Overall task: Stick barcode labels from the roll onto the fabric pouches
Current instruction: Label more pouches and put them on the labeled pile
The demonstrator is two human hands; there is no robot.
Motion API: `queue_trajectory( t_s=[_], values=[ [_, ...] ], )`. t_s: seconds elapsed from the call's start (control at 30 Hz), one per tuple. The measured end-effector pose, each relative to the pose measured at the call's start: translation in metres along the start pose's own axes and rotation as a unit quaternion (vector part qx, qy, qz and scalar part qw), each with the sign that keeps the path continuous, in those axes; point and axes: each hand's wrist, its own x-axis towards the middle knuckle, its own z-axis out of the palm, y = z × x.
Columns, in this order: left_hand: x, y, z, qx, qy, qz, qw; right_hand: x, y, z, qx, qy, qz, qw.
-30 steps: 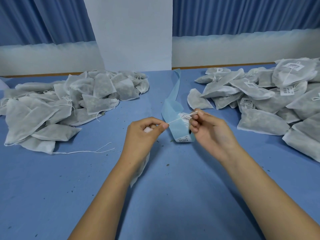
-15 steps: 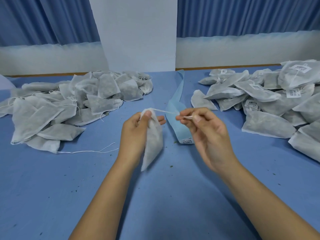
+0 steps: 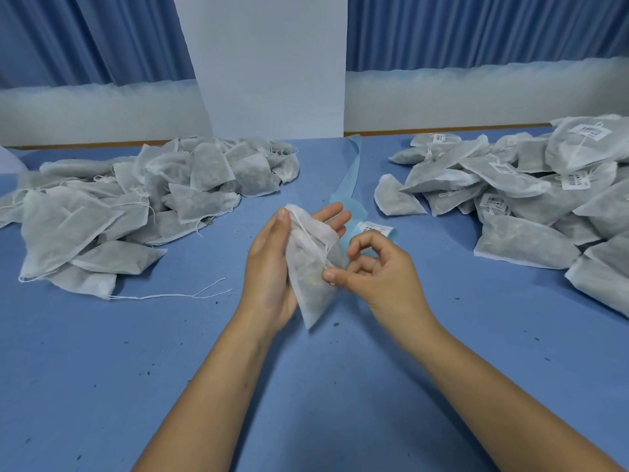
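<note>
The grip of the left hand [image 3: 269, 264] is half closed: its thumb pins a pouch [image 3: 306, 284] against straight fingers [image 3: 332, 212], above the middle of the surface [image 3: 340, 386]. The right hand [image 3: 381, 277] has a tight grip, with thumb and finger pinching the string [image 3: 308, 235] at the right edge of the pouch. Just behind lies the blue strip [image 3: 354, 172] with a label [image 3: 376, 229]. The plain pouches [image 3: 136, 206] are heaped far left, and the labelled heap [image 3: 527, 199] is far right.

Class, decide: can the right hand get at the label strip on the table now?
Probably yes: the label strip lies just beyond the right hand, nothing between; but it pinches the pouch and must let go first.
</note>
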Motion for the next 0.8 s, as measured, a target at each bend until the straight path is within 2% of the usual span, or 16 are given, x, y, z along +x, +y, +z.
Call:
queue_trajectory(
  t_s=[0.07,0.17,0.23,0.3,0.4,0.43,0.5,0.57,0.67,0.73,0.8],
  values=[
    [0.0,0.001,0.0,-0.007,-0.005,0.013,1.0,-0.001,-0.001,-0.002,-0.05,-0.007,0.022,0.998],
    [0.003,-0.001,-0.001,0.007,0.024,0.089,0.996,0.001,-0.004,-0.002,-0.061,-0.037,0.026,0.997],
    [0.005,-0.005,-0.004,0.154,0.057,0.123,0.979,0.004,-0.004,-0.005,-0.066,0.009,0.013,0.998],
    [0.003,-0.007,-0.005,0.289,0.07,0.128,0.946,0.006,-0.006,-0.011,-0.082,0.037,0.009,0.996],
    [0.004,-0.013,-0.008,0.362,0.125,0.19,0.904,0.011,-0.013,-0.024,-0.141,0.028,0.027,0.989],
    [0.006,-0.013,-0.009,0.377,0.165,0.216,0.885,0.014,-0.014,-0.031,-0.186,0.06,0.022,0.98],
    [0.009,-0.012,-0.016,0.416,0.237,0.262,0.838,0.021,-0.016,-0.049,-0.339,0.124,0.015,0.933],
    [0.008,-0.009,-0.02,0.425,0.269,0.275,0.82,0.021,-0.016,-0.059,-0.454,0.087,0.065,0.884],
    [0.009,-0.011,-0.02,0.485,0.257,0.279,0.788,0.017,-0.006,-0.053,-0.519,-0.013,0.111,0.847],
    [0.01,-0.016,-0.019,0.512,0.235,0.306,0.767,0.018,-0.004,-0.05,-0.537,-0.013,0.083,0.839],
    [0.01,-0.02,-0.018,0.521,0.216,0.337,0.754,0.021,-0.005,-0.054,-0.499,0.001,0.063,0.864]
  ],
)
